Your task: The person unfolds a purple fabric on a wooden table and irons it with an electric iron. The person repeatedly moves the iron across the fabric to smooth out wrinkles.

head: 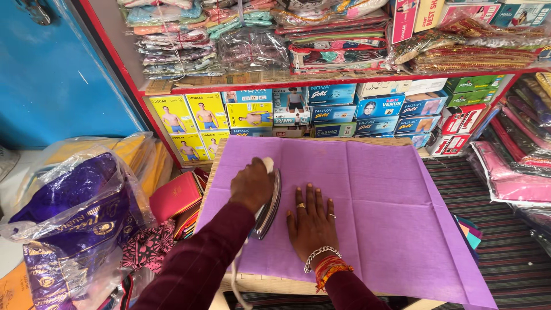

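My left hand [251, 185] grips the metal iron [267, 202] near the table's [275, 283] left edge; my right hand [311, 221] lies flat, released, on lilac cloth [396, 201], whose right half lies open; bagged fabrics [74, 212] crowd the left.

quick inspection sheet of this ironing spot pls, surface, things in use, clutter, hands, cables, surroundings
surface: small wooden table, almost wholly covered by the cloth.
job's things: lilac cloth spread flat, creases showing; metal iron resting on its left part.
clutter: clear bags of purple fabric and a stack of coloured folded pieces to the left of the table.
grippers: left hand grips the iron's handle; right hand lies flat on the cloth, fingers spread, beside the iron.
cables: white cord hangs off the near edge.
surroundings: red shelves with boxes and wrapped fabrics; blue wall on the left.
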